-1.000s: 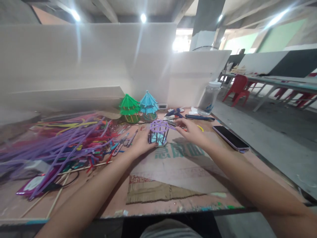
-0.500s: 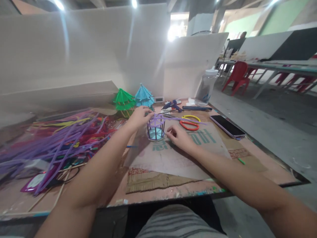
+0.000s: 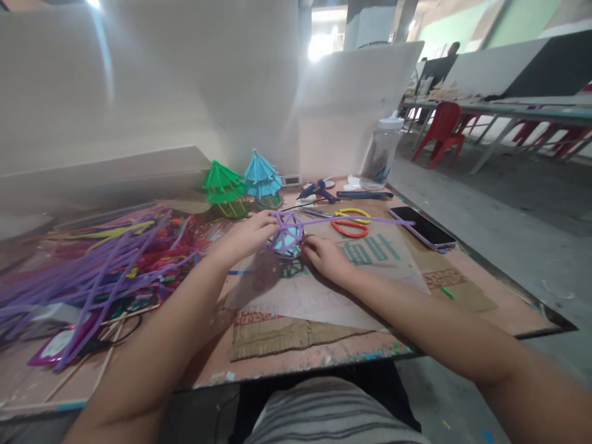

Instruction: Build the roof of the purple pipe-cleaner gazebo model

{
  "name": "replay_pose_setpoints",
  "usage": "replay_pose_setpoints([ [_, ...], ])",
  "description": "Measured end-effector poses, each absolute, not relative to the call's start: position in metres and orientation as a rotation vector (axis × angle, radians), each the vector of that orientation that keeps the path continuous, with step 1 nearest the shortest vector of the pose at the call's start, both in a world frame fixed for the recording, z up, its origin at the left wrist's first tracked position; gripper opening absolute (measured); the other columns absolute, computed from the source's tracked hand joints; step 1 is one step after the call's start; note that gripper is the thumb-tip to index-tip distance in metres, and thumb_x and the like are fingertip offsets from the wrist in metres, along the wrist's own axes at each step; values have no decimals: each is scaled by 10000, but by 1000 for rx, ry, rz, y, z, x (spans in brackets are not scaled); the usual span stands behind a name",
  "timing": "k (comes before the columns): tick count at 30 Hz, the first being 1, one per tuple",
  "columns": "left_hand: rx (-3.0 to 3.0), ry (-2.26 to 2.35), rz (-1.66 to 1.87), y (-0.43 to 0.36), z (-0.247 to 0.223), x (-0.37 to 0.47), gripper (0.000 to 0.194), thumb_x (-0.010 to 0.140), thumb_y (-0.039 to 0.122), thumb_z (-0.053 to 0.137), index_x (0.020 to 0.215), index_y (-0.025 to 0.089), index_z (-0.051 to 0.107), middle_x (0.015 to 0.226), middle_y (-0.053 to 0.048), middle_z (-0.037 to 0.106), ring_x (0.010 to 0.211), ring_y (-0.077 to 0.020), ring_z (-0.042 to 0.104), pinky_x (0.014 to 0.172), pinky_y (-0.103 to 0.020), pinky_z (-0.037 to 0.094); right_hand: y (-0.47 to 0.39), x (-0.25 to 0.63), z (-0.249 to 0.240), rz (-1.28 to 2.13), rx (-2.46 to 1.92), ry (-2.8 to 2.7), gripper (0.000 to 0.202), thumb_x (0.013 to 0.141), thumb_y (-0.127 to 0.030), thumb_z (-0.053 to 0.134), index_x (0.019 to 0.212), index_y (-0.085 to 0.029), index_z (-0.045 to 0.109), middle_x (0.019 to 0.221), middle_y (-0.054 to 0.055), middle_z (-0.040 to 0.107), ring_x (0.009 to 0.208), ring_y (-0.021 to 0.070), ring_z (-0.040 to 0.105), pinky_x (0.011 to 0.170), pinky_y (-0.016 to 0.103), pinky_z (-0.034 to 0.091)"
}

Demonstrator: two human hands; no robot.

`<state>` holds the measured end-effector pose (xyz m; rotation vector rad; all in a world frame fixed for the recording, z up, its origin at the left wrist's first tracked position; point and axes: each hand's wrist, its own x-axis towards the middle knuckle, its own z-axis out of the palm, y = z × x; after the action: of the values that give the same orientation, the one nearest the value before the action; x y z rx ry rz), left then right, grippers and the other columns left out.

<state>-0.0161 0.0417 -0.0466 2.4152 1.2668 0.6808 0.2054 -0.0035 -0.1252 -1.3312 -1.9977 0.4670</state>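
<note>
A small pavilion-like model [image 3: 287, 233] with a purple pipe-cleaner frame on top and a light blue base is tilted so its top faces me. My left hand [image 3: 252, 234] grips it at the upper left. At its lower right side, the bent fingers of my right hand [image 3: 326, 254] pinch the edge. One long purple pipe cleaner [image 3: 370, 219] runs from the top out to the right, above the scissors [image 3: 350, 229] and as far as the phone [image 3: 422, 228]. Beneath lies a translucent sheet [image 3: 333, 302] with green characters, on cardboard [image 3: 272, 339].
Behind stand a green tiered-roof model [image 3: 224, 185] and a blue one [image 3: 262, 176]. A glue gun [image 3: 319, 190], a utility knife [image 3: 364, 195] and a clear bottle [image 3: 382, 154] are at the back. Purple pipe cleaners [image 3: 92, 265] heap up on the left.
The model has tipped toward me, its top now showing. My right hand has closed in on its side, and my left hand has lowered along it. The view has shifted slightly.
</note>
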Motion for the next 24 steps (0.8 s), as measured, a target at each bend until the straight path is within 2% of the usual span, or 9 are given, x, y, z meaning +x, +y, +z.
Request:
replay_pose_setpoints([
  [2,2359,1239,722,33,-49,-20,303,921,375,498,919,252,775,1358,-19,680,1251,-255,639,1131,-397,478,-3,208,-125,424,-1348,-1982,235,971,-221,544,1101,-204,740,1074,95,786,948,225,707,865,326,498],
  [5,2266,1211,811,23,-54,-23,235,890,368,562,895,231,752,1378,-51,655,1316,-263,599,1184,-427,423,-1,211,-125,385,-1364,-1975,232,967,-231,541,1077,-187,741,1047,114,787,939,248,704,845,348,507],
  [9,2186,1215,900,15,-60,-23,237,890,394,588,892,211,738,1391,-89,641,1361,-265,569,1214,-442,381,2,211,-128,360,-1354,-1965,224,958,-230,548,1041,-175,749,1049,124,791,968,264,718,873,370,524],
  [13,2187,1251,950,9,-60,-18,204,882,376,616,885,214,740,1373,-76,652,1360,-273,568,1211,-455,385,3,211,-130,346,-1342,-1930,222,948,-215,560,1065,-192,747,1151,113,786,1052,257,724,961,387,525],
  [20,2179,1311,1021,4,-62,-12,166,863,338,620,821,221,730,1310,-56,675,1339,-277,570,1187,-466,409,4,213,-131,365,-1342,-1910,238,954,-257,569,1098,-214,755,1162,86,791,1076,260,725,978,392,532],
  [24,2195,1324,1040,2,-65,-9,144,852,289,611,770,216,704,1316,-65,659,1350,-268,553,1182,-459,413,2,212,-132,400,-1348,-1913,278,977,-317,557,1155,-238,755,1118,59,800,1025,247,732,943,374,544],
])
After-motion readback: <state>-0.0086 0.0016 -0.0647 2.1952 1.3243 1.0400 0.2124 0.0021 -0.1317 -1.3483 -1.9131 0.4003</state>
